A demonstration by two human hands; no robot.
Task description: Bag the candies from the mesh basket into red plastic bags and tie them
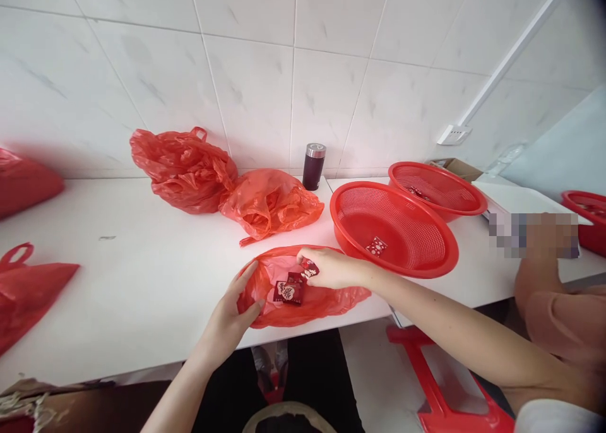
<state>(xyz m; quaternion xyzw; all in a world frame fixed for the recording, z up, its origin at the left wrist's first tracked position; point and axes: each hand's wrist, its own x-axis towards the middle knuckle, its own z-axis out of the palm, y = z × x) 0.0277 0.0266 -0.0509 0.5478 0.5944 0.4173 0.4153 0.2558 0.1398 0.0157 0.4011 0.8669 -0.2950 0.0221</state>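
Observation:
A red plastic bag (322,307) lies with its mouth spread on the white table in front of me. At its left rim, my left hand (228,316) grips the bag edge, thumb and fingers apart along the plastic. Several small dark red packets with pale lettering (288,290) rest in the bag, partly overlapping. Over the bag's right side, my right hand (334,269) is closed on a small red packet (310,269) with white print, held between thumb and fingers just above the others.
To the right stands a red mesh basket (440,266) holding a white-dotted red packet (377,247); a second basket (468,207) is behind it. Red bags (189,174) and a dark tumbler (313,168) line the wall. Another person's arm (540,275) reaches in at right, above a red stool (426,382).

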